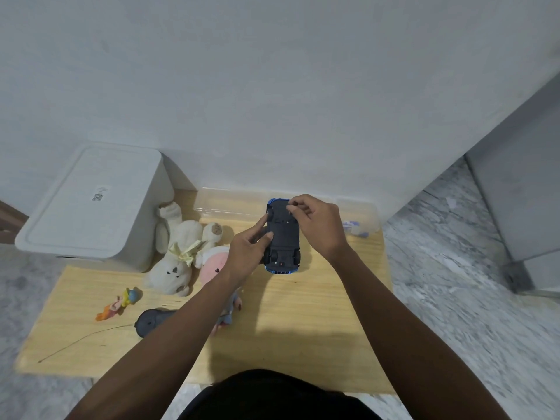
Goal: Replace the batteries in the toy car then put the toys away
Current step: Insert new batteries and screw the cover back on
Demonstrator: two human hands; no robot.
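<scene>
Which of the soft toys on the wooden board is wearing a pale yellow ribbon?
The cream bear, lying beside the white box. The pink plush toy next to it shows no ribbon.

On the surface point(303, 313): bin point(91, 204) far left, 2 plushes point(178, 256) right of it, remote point(150, 322) in front (car point(283, 237) held right of them).

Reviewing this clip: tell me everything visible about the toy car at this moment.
The toy car is held upside down above the wooden table, its dark plastic underside facing the camera, blue body showing only at both ends. Black wheels sit at its corners, and a small red dot shows near the close end. The left hand grips its left side; the right hand pinches at the far end of the underside. Whether the battery cover is open cannot be told.
</scene>
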